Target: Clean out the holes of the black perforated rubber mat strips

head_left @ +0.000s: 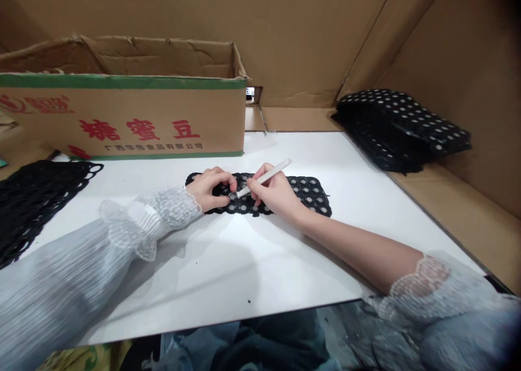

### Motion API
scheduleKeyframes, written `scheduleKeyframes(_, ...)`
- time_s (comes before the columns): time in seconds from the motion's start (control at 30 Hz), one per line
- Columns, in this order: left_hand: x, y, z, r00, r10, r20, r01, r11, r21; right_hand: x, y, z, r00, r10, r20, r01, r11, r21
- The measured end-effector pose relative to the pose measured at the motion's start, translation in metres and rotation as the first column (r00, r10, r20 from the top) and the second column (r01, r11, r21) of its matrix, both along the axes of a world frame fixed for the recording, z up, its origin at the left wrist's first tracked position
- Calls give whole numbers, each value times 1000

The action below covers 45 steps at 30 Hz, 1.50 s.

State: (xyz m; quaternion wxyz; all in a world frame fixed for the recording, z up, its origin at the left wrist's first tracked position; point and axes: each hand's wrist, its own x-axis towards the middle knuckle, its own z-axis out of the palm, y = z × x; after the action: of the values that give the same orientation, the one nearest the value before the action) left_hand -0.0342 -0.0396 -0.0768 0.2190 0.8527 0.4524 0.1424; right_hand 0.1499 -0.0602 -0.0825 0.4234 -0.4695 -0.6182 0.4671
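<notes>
A black rectangular sheet with rows of round whitish discs lies flat on the white tabletop. My left hand rests on its left part, thumb and forefinger apart around a few discs, the other fingers bent. In my right hand is a slim white pen-like stick, gripped like a pencil. It slants down to the left, and its lower tip is at a disc close to my left thumb. Whether the tip touches the disc I cannot tell. Both hands cover parts of the sheet.
An open cardboard box with red lettering stands at the back left. Black netted sheets without discs lie at the left. Stacked black sheets with white discs lean at the back right. Cardboard walls enclose the white tabletop.
</notes>
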Motion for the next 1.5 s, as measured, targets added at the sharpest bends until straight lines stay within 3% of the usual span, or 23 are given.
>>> scheduleKeyframes(0.27, -2, 2, 2, 999, -41, -2, 41, 999, -20, 5, 2, -3, 993, 105, -58, -105, 994, 2)
scheduleKeyframes(0.63, -4, -1, 0, 998, -60, -33, 61, 998, 27, 7, 1, 0, 987, 160, -16, -160, 987, -10)
scheduleKeyframes(0.97, 4, -2, 7, 992, -67, -104, 68, 998, 7, 4, -3, 5, 993, 116, 26, -116, 993, -5)
scheduleKeyframes(1.33, -1, -1, 7, 990, -117, -78, 115, 993, -23, 4, -1, 0, 988, 73, 137, -90, 988, 127)
scheduleKeyframes(1.5, -3, -3, 4, 995, -92, -47, 93, 996, 4, 5, -1, 2, 993, 105, 55, -107, 993, 42)
